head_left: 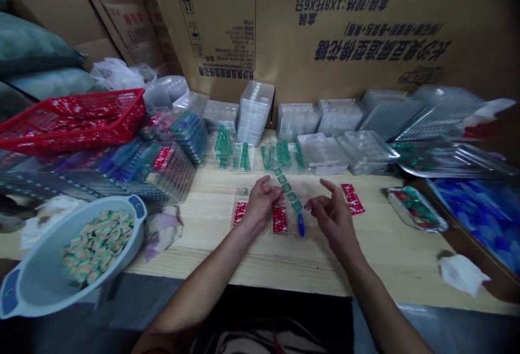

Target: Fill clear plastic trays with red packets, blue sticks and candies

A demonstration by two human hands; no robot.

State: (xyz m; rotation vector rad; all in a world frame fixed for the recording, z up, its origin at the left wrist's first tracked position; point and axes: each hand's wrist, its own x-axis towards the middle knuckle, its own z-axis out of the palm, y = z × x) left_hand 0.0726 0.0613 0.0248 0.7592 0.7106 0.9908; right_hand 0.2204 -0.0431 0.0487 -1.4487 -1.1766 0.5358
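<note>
My left hand (262, 198) rests on a clear plastic tray (244, 194) lying flat on the wooden table (252, 256), fingers curled on the tray beside red packets (280, 218). My right hand (331, 210) hovers just right of it, fingers pinched together near a row of small green sweets (287, 185) and a blue one (301, 225). What the right fingers hold is too small to make out. More red packets (352, 198) lie to the right of that hand.
A pale blue bowl (134, 208) of wrapped sweets sits at the front left. A red basket (73, 118) and filled trays (158, 162) stand at the left. Stacks of empty clear trays (254, 110) line the back against cardboard boxes (325, 29). A crumpled tissue (461, 274) lies at the right.
</note>
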